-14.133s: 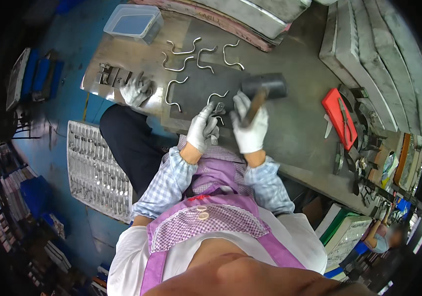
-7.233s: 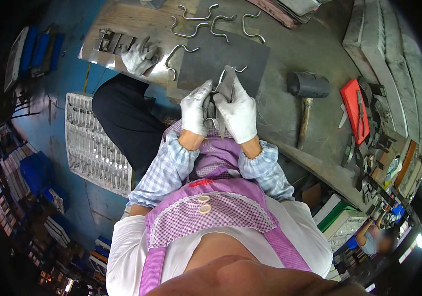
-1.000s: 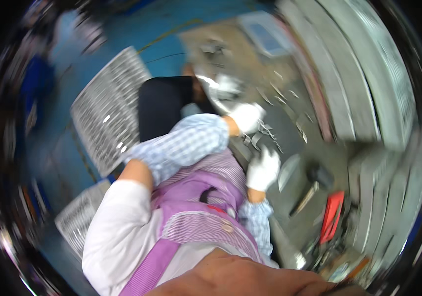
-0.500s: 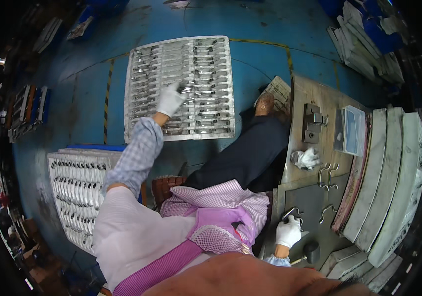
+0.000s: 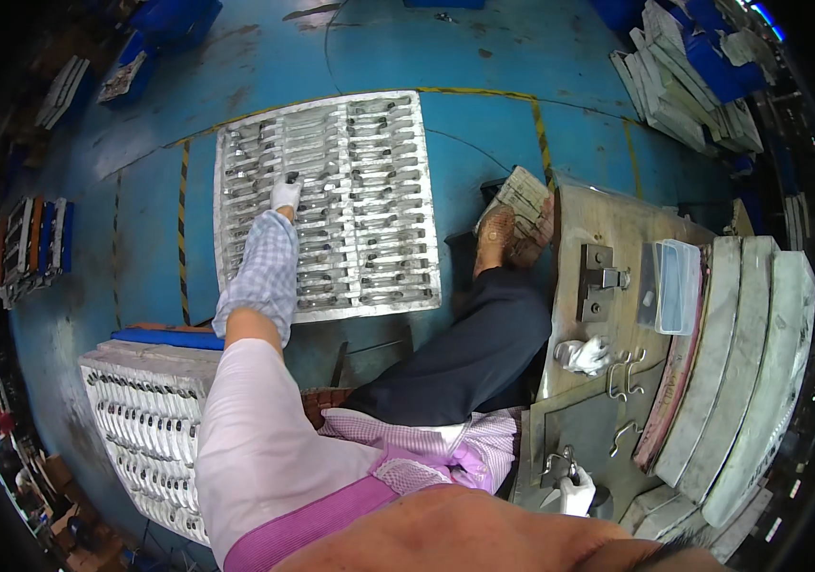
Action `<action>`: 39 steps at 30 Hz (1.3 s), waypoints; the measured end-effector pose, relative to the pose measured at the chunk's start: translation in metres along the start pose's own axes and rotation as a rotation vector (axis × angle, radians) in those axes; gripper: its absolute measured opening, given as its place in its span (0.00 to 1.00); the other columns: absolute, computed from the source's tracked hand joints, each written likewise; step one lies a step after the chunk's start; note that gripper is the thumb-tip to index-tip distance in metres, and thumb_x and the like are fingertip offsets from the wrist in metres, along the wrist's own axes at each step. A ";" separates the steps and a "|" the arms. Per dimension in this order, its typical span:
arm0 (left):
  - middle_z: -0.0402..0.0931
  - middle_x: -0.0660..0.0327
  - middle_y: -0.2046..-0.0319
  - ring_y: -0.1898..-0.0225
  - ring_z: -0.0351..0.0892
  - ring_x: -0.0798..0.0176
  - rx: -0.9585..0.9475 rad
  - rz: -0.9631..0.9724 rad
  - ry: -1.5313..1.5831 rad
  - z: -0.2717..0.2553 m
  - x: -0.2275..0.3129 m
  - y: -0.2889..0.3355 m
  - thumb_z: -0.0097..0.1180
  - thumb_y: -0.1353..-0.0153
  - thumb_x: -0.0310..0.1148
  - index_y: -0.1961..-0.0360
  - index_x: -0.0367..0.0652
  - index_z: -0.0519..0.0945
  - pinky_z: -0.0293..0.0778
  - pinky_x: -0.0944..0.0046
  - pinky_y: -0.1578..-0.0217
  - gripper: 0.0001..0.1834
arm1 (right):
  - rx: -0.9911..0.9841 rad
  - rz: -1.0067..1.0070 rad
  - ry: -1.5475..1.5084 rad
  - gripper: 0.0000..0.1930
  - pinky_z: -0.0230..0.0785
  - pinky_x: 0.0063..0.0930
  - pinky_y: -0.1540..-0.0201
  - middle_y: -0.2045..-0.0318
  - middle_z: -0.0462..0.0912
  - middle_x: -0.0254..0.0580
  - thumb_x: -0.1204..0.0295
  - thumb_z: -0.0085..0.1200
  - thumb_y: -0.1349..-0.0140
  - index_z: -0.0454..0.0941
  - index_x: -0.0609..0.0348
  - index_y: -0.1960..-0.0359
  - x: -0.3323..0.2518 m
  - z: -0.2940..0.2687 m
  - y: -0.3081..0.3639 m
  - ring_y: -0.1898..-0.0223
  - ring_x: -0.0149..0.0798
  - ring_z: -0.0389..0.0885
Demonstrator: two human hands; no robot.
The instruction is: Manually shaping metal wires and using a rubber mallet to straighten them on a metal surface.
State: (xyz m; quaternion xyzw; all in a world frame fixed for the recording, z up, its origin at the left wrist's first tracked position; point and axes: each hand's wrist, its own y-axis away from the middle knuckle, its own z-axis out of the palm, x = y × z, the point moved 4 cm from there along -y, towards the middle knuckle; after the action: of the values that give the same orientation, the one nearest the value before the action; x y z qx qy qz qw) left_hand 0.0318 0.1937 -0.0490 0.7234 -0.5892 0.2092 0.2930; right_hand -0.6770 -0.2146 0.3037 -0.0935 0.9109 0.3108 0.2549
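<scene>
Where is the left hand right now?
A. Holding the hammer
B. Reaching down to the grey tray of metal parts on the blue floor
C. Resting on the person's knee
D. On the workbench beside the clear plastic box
B: the gloved left hand is stretched out over the grey tray of metal parts on the blue floor, its fingers at one of the parts, while the right hand is at the workbench.

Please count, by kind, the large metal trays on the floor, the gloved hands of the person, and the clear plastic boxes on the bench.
Metal trays on the floor: 2, one under the left hand at, one nearer at
Gloved hands: 2, the right hand rests on the bench
Clear plastic box: 1
Total: 5
</scene>
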 end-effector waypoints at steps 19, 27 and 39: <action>0.83 0.50 0.58 0.58 0.83 0.56 -0.474 0.287 0.021 -0.063 0.103 0.179 0.52 0.34 0.58 0.47 0.46 0.81 0.79 0.56 0.56 0.28 | -0.234 -0.919 0.178 0.07 0.72 0.30 0.65 0.71 0.81 0.46 0.87 0.50 0.59 0.76 0.63 0.78 -0.253 0.042 0.007 0.71 0.45 0.80; 0.80 0.60 0.53 0.51 0.79 0.67 -1.150 -0.190 1.239 -0.060 0.208 0.333 0.57 0.33 0.47 0.41 0.38 0.74 0.79 0.64 0.51 0.27 | -0.139 -1.529 0.913 0.02 0.67 0.35 0.63 0.71 0.78 0.39 0.74 0.54 0.51 0.78 0.51 0.77 -0.330 0.252 -0.014 0.65 0.41 0.77; 0.79 0.47 0.61 0.57 0.79 0.43 -0.025 0.591 -0.119 -0.079 0.118 0.106 0.63 0.46 0.32 0.54 0.40 0.81 0.74 0.51 0.54 0.17 | 0.203 -0.974 0.254 0.23 0.73 0.37 0.46 0.55 0.84 0.48 0.89 0.48 0.52 0.83 0.59 0.54 -0.250 0.096 -0.071 0.53 0.49 0.83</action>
State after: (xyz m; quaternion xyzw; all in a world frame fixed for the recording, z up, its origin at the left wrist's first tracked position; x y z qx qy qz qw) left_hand -0.0425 0.1460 0.1048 0.5278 -0.7928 0.2355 0.1935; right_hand -0.4014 -0.2087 0.3322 -0.5189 0.8109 0.0520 0.2655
